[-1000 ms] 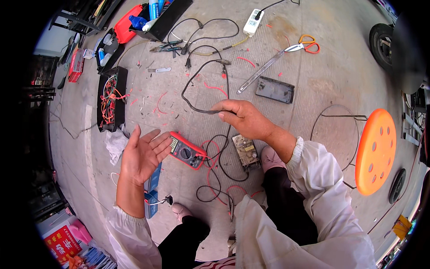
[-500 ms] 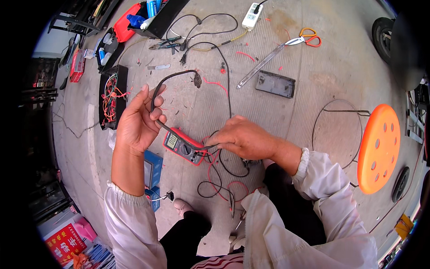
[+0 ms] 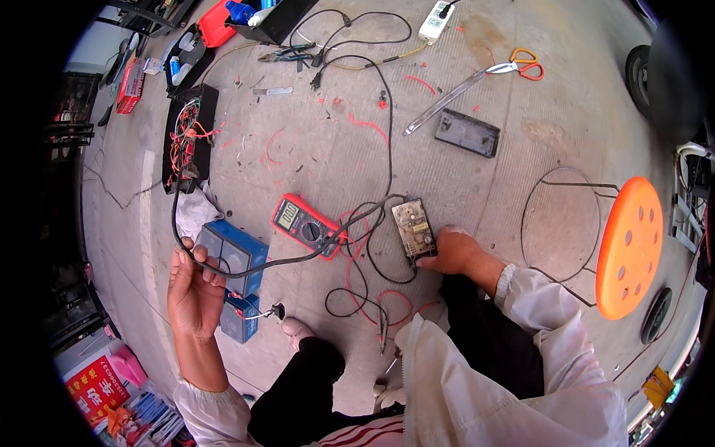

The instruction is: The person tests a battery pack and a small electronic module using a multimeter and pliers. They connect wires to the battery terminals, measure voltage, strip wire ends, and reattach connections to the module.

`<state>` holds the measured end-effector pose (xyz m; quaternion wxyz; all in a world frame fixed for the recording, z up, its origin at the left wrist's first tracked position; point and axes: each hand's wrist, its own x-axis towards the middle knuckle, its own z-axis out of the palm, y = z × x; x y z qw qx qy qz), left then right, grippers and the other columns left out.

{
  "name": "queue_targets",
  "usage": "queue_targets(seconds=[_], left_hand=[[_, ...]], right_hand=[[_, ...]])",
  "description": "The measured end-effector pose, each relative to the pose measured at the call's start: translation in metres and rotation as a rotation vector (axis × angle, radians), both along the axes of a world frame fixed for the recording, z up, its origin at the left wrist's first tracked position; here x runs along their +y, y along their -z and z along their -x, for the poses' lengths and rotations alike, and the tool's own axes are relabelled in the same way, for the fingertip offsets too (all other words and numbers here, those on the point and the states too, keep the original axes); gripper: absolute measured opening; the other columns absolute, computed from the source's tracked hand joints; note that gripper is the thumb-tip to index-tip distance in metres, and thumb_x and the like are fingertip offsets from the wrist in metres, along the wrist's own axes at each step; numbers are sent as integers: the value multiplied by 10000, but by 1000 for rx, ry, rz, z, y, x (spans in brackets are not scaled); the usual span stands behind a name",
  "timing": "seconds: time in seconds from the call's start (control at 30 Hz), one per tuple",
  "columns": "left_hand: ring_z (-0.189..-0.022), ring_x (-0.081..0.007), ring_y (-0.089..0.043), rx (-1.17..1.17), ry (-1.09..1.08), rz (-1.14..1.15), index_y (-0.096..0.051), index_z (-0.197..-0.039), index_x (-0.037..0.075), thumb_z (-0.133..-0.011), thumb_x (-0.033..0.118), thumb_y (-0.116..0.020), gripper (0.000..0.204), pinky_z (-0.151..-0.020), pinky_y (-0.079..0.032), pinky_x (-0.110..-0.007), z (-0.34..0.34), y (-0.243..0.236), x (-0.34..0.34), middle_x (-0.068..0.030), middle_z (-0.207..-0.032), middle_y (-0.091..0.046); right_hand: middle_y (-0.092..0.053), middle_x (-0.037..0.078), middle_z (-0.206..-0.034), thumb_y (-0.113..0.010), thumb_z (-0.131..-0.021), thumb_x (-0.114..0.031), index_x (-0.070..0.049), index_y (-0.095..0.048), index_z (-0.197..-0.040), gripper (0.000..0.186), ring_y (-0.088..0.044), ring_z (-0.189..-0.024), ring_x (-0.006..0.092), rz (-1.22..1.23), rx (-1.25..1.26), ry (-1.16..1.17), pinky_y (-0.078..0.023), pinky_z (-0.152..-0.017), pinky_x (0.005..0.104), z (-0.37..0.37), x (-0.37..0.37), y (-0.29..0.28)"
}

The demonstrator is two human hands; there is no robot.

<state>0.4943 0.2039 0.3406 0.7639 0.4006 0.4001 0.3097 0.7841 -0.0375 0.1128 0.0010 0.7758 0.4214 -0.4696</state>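
Note:
Between the fingertips of my left hand (image 3: 195,294) a black cable (image 3: 298,259) is pinched. One end of it rises past the hand to a dark connector in front of a black box (image 3: 204,123) of tangled wires. The other end runs right to the top edge of a circuit board (image 3: 414,226) in a dark case. My right hand (image 3: 456,252) grips that board by its lower right corner, near my knee; the thumb lies along the edge. Below the cable's span, a red multimeter (image 3: 308,226) lies on the floor, its display lit and its leads trailing right.
Two blue batteries (image 3: 237,249) stand beside my left hand. Farther off lie a black cover (image 3: 468,132), orange-handled scissors (image 3: 514,65), pliers (image 3: 287,54) and a white power strip (image 3: 436,22). An orange stool seat (image 3: 630,247) is at the right. Red wire scraps litter the floor.
My left hand has moved down and left, drawing the cable out across the multimeter. My right hand has shifted from the cable to the circuit board, which now shows beside my knee.

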Motion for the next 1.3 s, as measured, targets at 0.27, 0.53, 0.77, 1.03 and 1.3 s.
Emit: queue_targets(seconds=[0.27, 0.53, 0.77, 1.03, 1.3], left_hand=[[-734, -49, -539, -17, -152, 33, -458, -1291, 134, -1017, 200, -467, 282, -677, -481, -209, 27, 29, 7, 6, -982, -555], [-711, -49, -500, 7, -183, -107, -346, -1445, 147, -1013, 191, -477, 454, -661, -458, -192, 42, 27, 24, 7, -940, -537], [-762, -79, -486, 131, -156, -86, -357, -1446, 120, -998, 152, -486, 467, -703, -446, -228, 71, 36, 12, -2, -970, -535], [-803, -119, -519, 190, -197, 17, -515, -1175, 112, -982, 111, -499, 194, -777, -501, -296, 134, 58, -38, -35, -1023, -554], [-850, -158, -544, 174, -75, 56, -507, -1034, 82, -966, 272, -557, 208, -925, -504, -369, 143, 75, -57, -69, -1011, -540]], right_hand=[[-657, 248, -823, -719, -800, -304, 110, -410, -1162, 631, -682, -705, 335, -137, 103, 221, -548, -613, 419, 41, -24, 77], [-664, 270, -952, -628, -765, -114, 77, -545, -1168, 454, -689, -771, 369, -39, 321, 751, -576, -612, 397, 29, 15, 41], [-667, 268, -928, -615, -779, -141, 23, -607, -1117, 375, -669, -820, 401, -431, -91, 658, -551, -751, 437, -27, 31, 80], [-529, 230, -1215, -753, -704, -249, -17, -412, -1328, 749, -572, -1069, 406, -247, -232, 266, -484, -926, 420, -14, 64, 24], [-527, 183, -1116, -713, -719, -112, -29, -462, -1133, 491, -594, -1029, 377, -275, -303, 38, -532, -837, 445, -22, 57, 49]])
